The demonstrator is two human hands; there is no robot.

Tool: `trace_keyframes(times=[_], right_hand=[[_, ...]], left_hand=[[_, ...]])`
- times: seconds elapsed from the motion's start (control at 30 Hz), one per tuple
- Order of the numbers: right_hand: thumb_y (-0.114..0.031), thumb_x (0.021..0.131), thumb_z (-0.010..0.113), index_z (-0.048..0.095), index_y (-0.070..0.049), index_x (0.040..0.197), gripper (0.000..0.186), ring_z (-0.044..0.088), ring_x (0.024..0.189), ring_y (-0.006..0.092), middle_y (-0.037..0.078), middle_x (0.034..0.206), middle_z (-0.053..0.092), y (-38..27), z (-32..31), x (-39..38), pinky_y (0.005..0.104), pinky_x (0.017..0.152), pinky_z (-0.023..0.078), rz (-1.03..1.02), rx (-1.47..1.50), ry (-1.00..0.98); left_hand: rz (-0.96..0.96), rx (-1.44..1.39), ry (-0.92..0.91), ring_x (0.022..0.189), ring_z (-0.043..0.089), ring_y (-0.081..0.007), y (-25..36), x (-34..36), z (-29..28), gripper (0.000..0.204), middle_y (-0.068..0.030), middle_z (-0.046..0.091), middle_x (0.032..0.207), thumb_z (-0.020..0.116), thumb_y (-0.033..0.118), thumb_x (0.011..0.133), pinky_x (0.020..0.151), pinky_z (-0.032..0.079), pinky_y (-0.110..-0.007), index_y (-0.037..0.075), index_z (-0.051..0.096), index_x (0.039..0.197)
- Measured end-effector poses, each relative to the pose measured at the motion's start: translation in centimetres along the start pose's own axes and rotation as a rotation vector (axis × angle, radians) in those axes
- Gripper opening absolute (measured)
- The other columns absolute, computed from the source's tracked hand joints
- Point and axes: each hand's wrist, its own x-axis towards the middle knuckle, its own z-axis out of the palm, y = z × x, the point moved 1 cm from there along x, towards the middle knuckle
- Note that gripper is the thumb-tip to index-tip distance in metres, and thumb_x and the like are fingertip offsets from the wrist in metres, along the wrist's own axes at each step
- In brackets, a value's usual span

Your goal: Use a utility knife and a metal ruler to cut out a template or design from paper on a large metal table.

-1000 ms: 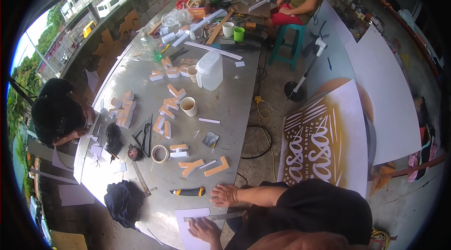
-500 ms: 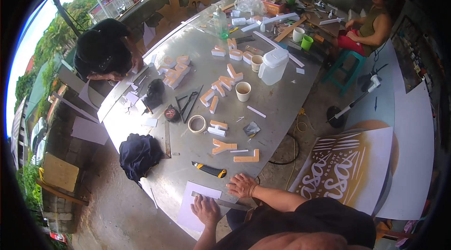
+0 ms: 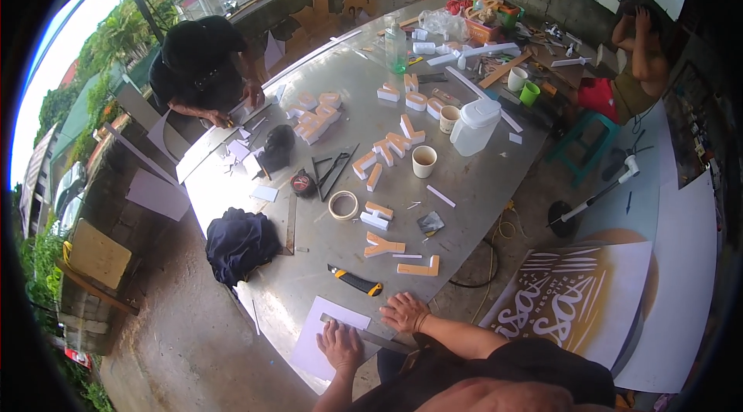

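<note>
Left hand (image 3: 340, 345): we held it flat over ruler (image 3: 381, 341) and sheet (image 3: 311, 355), apparently steadying both.
Right hand (image 3: 404, 312): we rested it, spread and empty, at the table's (image 3: 472, 195) edge, seemingly for balance.

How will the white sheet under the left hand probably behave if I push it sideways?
The white sheet looks thin and flat, so it is probably light and may flex. The left hand lies on it and on the ruler, so the sheet would likely resist sliding until both are lifted.
</note>
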Motion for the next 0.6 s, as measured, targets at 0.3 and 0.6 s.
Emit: trace_keyframes(times=[0.3, 0.6], right_hand=[[-0.040, 0.090, 0.071, 0.069, -0.020, 0.113, 0.030, 0.055, 0.093, 0.0277, 0.006, 0.099, 0.056, -0.1, -0.3, 0.3, 0.0436, 0.080, 0.044, 0.011, 0.012, -0.002], [-0.038, 0.088, 0.073, 0.070, -0.019, 0.111, 0.030, 0.055, 0.093, 0.0281, 0.006, 0.099, 0.056, 0.1, -0.5, 0.9, 0.0428, 0.079, 0.044, -0.015, 0.017, 0.007]], left_hand=[[0.006, 0.034, -0.008, 0.140, 0.049, -0.0262, -0.6, 0.0, 0.0, 0.033, -0.0078, 0.062, 0.140, 0.069, 0.035, 0.094, 0.122, 0.023, -0.055, 0.011, 0.070, 0.116], [-0.016, 0.002, -0.023, 0.140, 0.048, -0.0283, -0.9, 0.0, 0.3, 0.032, -0.0097, 0.061, 0.140, 0.068, 0.034, 0.094, 0.122, 0.023, -0.056, 0.011, 0.069, 0.116]])
